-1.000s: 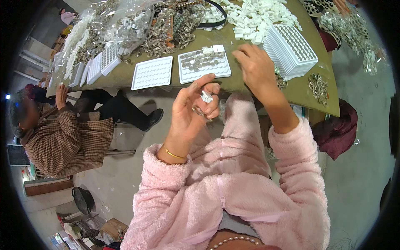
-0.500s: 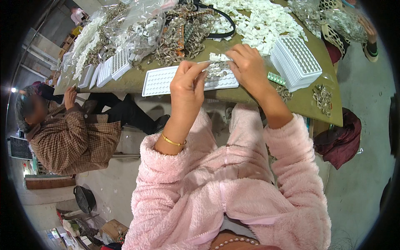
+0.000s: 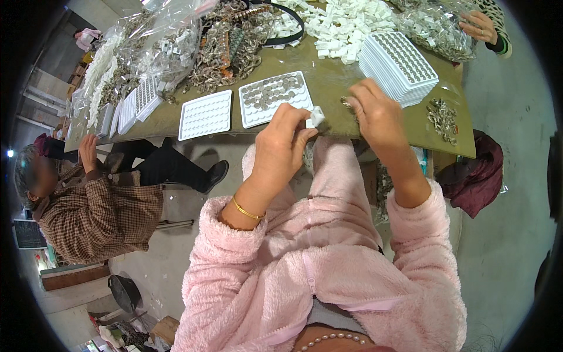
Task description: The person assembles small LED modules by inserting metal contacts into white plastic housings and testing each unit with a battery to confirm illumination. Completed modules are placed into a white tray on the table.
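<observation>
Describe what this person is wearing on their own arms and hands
Both arms are covered by fluffy pale pink fleece sleeves of a zip-front jacket, ending at the wrists. The left hand is bare, with a thin gold bangle at its wrist. The right hand is bare too, with no gloves; rings cannot be made out.

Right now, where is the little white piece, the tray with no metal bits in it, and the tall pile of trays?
small white piece (image 3: pixel 315 116), head view, its middle.
empty white tray (image 3: pixel 205 114), head view, centre of its dimpled face.
stack of white trays (image 3: pixel 399 63), head view, top tray.
</observation>
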`<state>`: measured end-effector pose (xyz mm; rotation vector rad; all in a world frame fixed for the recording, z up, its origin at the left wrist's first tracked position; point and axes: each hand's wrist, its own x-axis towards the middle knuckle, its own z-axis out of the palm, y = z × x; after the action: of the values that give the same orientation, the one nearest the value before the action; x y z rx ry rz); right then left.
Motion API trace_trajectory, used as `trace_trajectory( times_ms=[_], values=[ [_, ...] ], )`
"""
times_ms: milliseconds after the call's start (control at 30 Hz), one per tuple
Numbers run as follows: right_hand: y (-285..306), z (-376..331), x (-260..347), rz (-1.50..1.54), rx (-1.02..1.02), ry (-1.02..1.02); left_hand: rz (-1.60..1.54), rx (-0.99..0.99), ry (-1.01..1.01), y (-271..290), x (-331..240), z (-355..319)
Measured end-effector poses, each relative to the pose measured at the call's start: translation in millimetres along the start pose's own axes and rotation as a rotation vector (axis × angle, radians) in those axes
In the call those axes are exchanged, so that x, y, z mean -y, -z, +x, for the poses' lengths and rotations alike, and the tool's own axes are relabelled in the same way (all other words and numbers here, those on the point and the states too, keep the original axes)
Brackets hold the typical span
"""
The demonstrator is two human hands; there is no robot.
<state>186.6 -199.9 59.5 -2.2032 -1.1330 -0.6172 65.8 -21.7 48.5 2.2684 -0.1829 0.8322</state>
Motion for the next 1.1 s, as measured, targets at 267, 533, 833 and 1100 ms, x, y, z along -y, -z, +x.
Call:
trace_trajectory(
  times_ms=[267, 533, 833, 1100],
  values=[
    [-7.4, -7.8, -6.5, -0.491, 0.189, -0.120, -0.431, 0.057, 0.313, 2.5, 4.5, -24.1],
    [4.1, -10.2, -14.7, -0.219, 0.056, 0.138, -0.587, 0.056, 0.472, 14.3, 7.1, -26.0],
    [12.7, -7.4, 18.4, 0.905, 0.246, -0.154, -0.839, 0.047, 0.620, 22.2, -0.6, -12.6],
    [0.7, -3.5, 35.5, 0.856, 0.265, 0.081, -0.830, 0.025, 0.570, 21.0, -1.5, -18.5]
  ],
)
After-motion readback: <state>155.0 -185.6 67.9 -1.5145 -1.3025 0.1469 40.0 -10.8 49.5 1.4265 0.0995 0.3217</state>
